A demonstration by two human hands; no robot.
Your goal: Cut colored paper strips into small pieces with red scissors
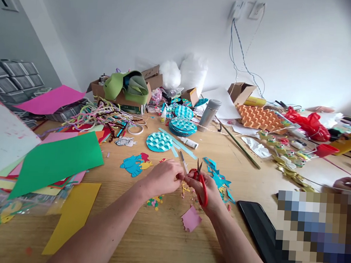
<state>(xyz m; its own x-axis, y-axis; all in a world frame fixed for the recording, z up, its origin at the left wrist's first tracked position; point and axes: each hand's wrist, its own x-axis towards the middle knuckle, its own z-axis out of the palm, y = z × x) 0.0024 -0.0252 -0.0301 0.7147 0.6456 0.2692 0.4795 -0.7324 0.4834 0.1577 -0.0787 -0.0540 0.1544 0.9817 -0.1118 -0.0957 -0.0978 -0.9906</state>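
Red-handled scissors (202, 190) are in my right hand (213, 193), their blades pointing away from me and slightly apart. My left hand (166, 176) has its fingers pinched together close to my right fingertips; whatever they hold is too small or hidden to name. A pen (183, 162) lies just beyond both hands. Below them are small round paper dots (155, 201), yellow scraps and a pink paper piece (191, 218) with scalloped edges. Blue paper fish cutouts (132, 165) lie left of my left hand, and blue paper offcuts (220, 180) right of the scissors.
Coloured paper sheets (63, 160) are piled at left, pipe cleaners (96, 116) behind them. Blue scalloped discs (159, 141), a glue tube (189, 142) and a grey bottle (210, 114) stand or lie ahead. A black phone (256, 219) is at right, near another person's hand (347, 184).
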